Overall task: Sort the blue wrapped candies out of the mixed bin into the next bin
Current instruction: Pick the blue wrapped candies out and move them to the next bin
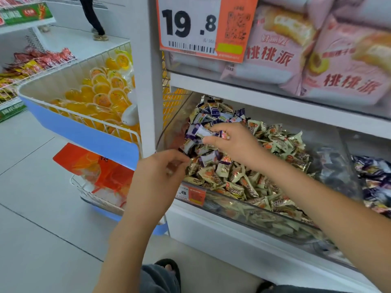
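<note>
the white shelf unit point(275, 102) fills the right half of the view, its upright post running down at twelve o'clock. on its upper level, at one to two o'clock, lie pink snack packs point(317, 60), with an orange-and-white price sign point(203, 26) reading 19.8 hanging in front of them. at nine to ten o'clock a wire basket point(84, 132) with a blue front holds orange jelly cups point(101, 96).

the mixed bin point(243, 210), clear-fronted, sits at the centre and toward four o'clock, heaped with pale green and gold wrapped candies point(243, 182); the blue wrapped candies point(213, 117) are piled at its far left corner, around twelve o'clock of the heap. the next bin point(372, 178) lies at three o'clock, beyond a clear divider, and holds blue-purple wrappers.

the right hand point(232, 144) reaches over the heap, its fingers point(213, 130) clenched in a pinch on a blue-and-white candy point(203, 132). the left hand point(156, 176), at seven o'clock of it, has its fingers point(179, 157) curled together at the bin's left edge, touching the candies; whether they grasp one i cannot tell.

a small orange price tag point(191, 194) sticks to the bin front at six o'clock.
</note>
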The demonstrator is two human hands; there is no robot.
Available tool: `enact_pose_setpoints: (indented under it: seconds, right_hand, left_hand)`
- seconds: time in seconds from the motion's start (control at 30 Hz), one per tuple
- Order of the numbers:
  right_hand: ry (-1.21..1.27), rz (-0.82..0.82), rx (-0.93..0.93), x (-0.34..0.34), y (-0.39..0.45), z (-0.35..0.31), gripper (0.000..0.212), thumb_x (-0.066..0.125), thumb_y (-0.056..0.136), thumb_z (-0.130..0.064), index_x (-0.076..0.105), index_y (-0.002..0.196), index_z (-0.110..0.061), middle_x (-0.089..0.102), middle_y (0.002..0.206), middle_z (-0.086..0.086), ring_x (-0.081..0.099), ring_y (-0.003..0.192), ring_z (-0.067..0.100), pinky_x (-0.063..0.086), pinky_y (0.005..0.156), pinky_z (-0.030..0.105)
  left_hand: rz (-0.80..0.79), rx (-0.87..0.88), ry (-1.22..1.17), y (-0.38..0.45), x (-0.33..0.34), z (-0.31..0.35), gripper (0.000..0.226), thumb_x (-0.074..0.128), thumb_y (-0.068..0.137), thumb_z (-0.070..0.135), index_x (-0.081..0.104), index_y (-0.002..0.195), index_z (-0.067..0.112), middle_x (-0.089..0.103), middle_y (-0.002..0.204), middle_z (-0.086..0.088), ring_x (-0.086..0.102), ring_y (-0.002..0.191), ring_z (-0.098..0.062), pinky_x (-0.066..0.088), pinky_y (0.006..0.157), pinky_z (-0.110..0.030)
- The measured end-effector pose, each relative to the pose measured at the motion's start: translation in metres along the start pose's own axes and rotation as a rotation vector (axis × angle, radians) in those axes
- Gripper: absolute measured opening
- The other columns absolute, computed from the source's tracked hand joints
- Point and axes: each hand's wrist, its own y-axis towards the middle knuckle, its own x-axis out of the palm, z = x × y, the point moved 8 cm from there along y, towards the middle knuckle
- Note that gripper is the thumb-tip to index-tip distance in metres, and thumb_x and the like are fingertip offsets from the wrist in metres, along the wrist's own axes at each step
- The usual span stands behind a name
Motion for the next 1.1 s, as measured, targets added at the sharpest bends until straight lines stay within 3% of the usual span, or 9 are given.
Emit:
enact_pose_setpoints:
  seconds: [0.23,0.4,0.5,0.57,0.67,0.73,0.9,0.97,1.1]
  right_hand:
    - [0.085,0.195,0.228,-0.068,-0.059,0.02,0.051,0.06,0.086,-0.045,0.055,0.128,-0.018,0.05,0.137,0.001,0.049,0.122,0.017,0.035,0.09,0.022]
    - [-0.089,0.496,0.315,-0.161,-0.154,0.052,0.029,0.063,0.084,-0.039,0.067,0.102,-0.016,0.058,0.095,0.001,0.056,0.071,0.009,0.039,0.057,0.014]
    - [-0.275,0.697,0.433,-0.207,-0.215,0.086,0.043,0.063,0.084,-0.04,0.068,0.108,-0.005,0.065,0.08,0.013,0.062,0.061,0.024,0.051,0.064,0.033]
    - [-0.304,0.583,0.546,-0.211,-0.234,0.117,0.048,0.055,0.086,-0.048,0.065,0.114,-0.01,0.068,0.099,0.018,0.066,0.079,0.029,0.052,0.074,0.04]
    - [-0.211,0.327,0.629,-0.195,-0.242,0.141,0.049,0.038,0.093,-0.051,0.058,0.124,-0.019,0.061,0.122,0.01,0.057,0.106,0.025,0.039,0.085,0.031]
    - [-0.296,0.359,0.592,-0.198,-0.24,0.135,0.046,0.034,0.096,-0.047,0.059,0.124,-0.02,0.064,0.118,0.009,0.058,0.1,0.025,0.038,0.079,0.03]
    - [-0.431,0.482,0.223,-0.165,-0.192,0.062,0.022,0.053,0.093,-0.035,0.07,0.101,-0.024,0.07,0.086,-0.004,0.06,0.069,0.013,0.05,0.063,0.032]
    - [-0.335,0.365,0.049,-0.129,-0.153,0.032,0.016,0.058,0.09,-0.033,0.07,0.099,-0.026,0.066,0.083,-0.011,0.055,0.067,0.001,0.049,0.065,0.028]
    - [-0.189,-0.02,-0.136,-0.037,-0.067,-0.008,0.02,0.063,0.089,-0.026,0.064,0.11,-0.024,0.064,0.115,-0.008,0.053,0.087,-0.01,0.047,0.084,0.021]
  left_hand:
    - [-0.19,0.083,0.091,-0.006,0.03,0.014,0.014,0.063,0.087,0.016,0.072,0.097,0.021,0.068,0.088,0.009,0.061,0.076,-0.006,0.053,0.073,-0.027]
    - [-0.182,0.163,0.112,-0.01,0.038,0.026,0.011,0.064,0.085,0.011,0.071,0.084,0.02,0.067,0.079,0.011,0.061,0.072,-0.006,0.051,0.067,-0.027]
    - [-0.158,0.183,0.111,-0.011,0.041,0.032,0.01,0.066,0.084,0.011,0.072,0.084,0.018,0.066,0.078,0.011,0.062,0.073,-0.008,0.049,0.068,-0.026]
    - [-0.155,0.182,0.121,-0.011,0.043,0.033,0.01,0.066,0.084,0.01,0.072,0.082,0.018,0.065,0.077,0.01,0.062,0.074,-0.011,0.048,0.068,-0.027]
    - [-0.168,0.157,0.122,-0.01,0.046,0.034,0.011,0.067,0.084,0.011,0.071,0.081,0.022,0.064,0.075,0.012,0.062,0.074,-0.011,0.044,0.067,-0.026]
    - [-0.178,0.13,0.095,-0.011,0.046,0.033,0.012,0.068,0.083,0.009,0.072,0.08,0.02,0.063,0.073,0.015,0.062,0.075,-0.012,0.045,0.069,-0.027]
    - [-0.105,0.066,0.071,-0.008,0.031,0.026,0.013,0.064,0.084,0.007,0.072,0.084,0.017,0.066,0.077,0.007,0.061,0.073,-0.014,0.047,0.067,-0.028]
    - [-0.081,0.041,0.036,-0.009,0.025,0.025,0.013,0.064,0.084,0.006,0.073,0.084,0.015,0.065,0.076,0.009,0.059,0.072,-0.003,0.043,0.064,-0.02]
    - [-0.049,0.027,0.09,-0.008,0.013,0.018,0.011,0.065,0.084,0.008,0.073,0.088,0.014,0.067,0.076,0.005,0.058,0.068,-0.005,0.042,0.061,-0.018]
